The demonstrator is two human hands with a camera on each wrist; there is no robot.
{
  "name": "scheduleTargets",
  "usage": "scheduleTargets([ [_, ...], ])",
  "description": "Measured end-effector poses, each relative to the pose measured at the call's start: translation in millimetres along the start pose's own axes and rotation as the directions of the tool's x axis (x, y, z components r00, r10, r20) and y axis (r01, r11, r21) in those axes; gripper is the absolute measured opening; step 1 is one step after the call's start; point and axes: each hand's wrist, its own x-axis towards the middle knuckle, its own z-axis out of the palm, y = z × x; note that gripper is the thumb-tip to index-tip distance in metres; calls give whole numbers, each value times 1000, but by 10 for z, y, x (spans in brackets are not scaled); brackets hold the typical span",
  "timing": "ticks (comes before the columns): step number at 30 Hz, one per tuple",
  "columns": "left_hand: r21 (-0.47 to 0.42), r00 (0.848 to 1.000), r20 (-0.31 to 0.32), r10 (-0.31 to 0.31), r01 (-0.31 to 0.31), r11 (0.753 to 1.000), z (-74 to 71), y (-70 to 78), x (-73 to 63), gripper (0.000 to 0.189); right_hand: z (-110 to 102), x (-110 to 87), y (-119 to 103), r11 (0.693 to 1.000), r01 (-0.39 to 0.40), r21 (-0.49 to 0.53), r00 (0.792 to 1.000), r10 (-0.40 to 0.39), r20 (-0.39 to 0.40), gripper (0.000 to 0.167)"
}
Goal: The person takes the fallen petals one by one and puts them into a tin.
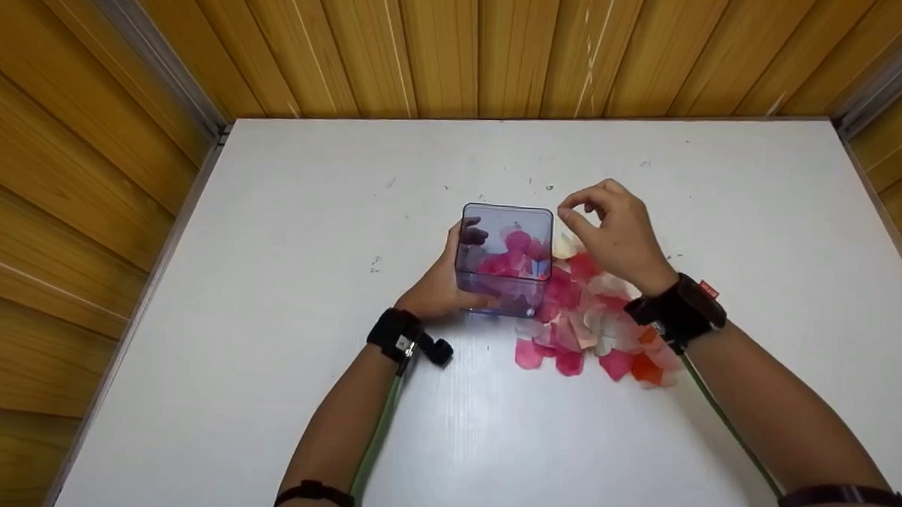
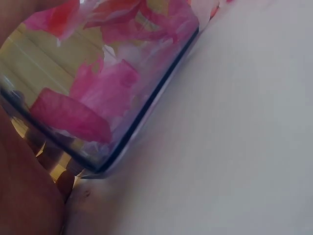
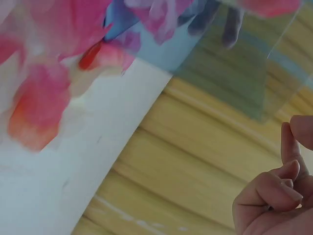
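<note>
A clear, bluish-purple plastic box (image 1: 504, 289) has pink petals (image 1: 504, 264) inside it. My left hand (image 1: 441, 283) grips it from the left, with the thumb across the near side and fingertips showing through the far part. In the left wrist view the box (image 2: 146, 105) appears tilted, its lower corner close to the white surface. My right hand (image 1: 615, 228) is just right of the box's upper rim, fingers curled and thumb and forefinger tips together. No thing shows between those tips. Beneath and beside it lies a loose pile of artificial petals (image 1: 565, 325), pink, white and orange.
The white table (image 1: 287, 225) meets wood-patterned panels (image 1: 443, 50) at the back and sides. Black straps with small devices sit on both wrists, and green cables run down both forearms. Small dark marks dot the tabletop.
</note>
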Motion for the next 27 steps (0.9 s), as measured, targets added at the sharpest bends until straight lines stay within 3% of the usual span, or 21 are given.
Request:
scheduleTargets([
  [6,20,1000,-13,-4,4,1000,-14,22,-4,123,-105,81,416,985,-125,-118,987,136,85,20],
  [8,24,1000,-12,-9,9,1000,-5,24,-2,123,-107,75,552,968,-185,-168,967,210,142,25],
  [11,26,1000,-8,-14,14,1000,14,25,4,124,-105,50,715,934,-275,-229,922,324,213,32],
  [14,21,1000,-5,-14,15,1000,19,18,7,124,-80,47,830,914,-313,-259,887,379,263,33],
  [19,13,1000,-7,-9,9,1000,20,21,11,123,-45,59,903,935,-250,-252,895,322,308,29],
  [23,4,1000,-5,0,0,1000,22,20,13,124,-44,49,927,937,-253,-240,904,317,287,18],
  [27,-3,1000,-2,4,-4,1000,19,15,7,123,-59,23,969,937,-247,-247,916,309,257,19],
])
